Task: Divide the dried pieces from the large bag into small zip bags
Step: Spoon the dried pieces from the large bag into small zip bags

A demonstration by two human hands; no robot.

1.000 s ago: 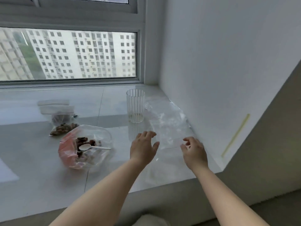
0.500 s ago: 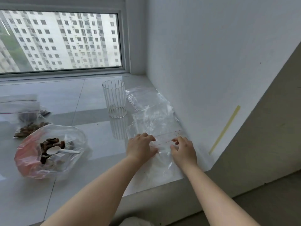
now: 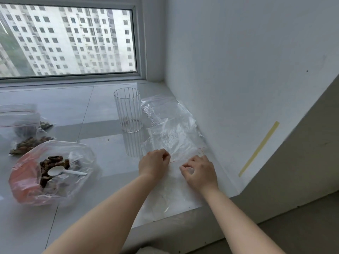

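**Empty zip bag pinched at its mouth beside the ribbed glass**

While both hands are bent over the flat plastic, the scene is laid out around the ribbed glass (image 3: 128,110), which stands upright on the pale sill (image 3: 77,114). Far to the left of the glass, filled small zip bags (image 3: 22,123) are seen lying flat, brown pieces showing through them. Left of the glass and nearer the person, the large bag (image 3: 53,171) is slumped open, its mouth turned upward; dried pieces (image 3: 53,162) are heaped inside, and a white spoon (image 3: 63,171) is laid on them with its handle pointing toward the glass. Just in front of the glass and slightly right, the left hand (image 3: 154,165) is curled, its fingertips pinching the red-lined edge of an empty zip bag (image 3: 174,191). That bag is spread flat, its long axis running from the glass side toward the person, its zip end pointing away toward the wall. Further right, the right hand (image 3: 200,173) is curled on the same edge, pinching it. Behind the hands, right of the glass, more clear bags (image 3: 170,125) are piled against the wall (image 3: 238,70).
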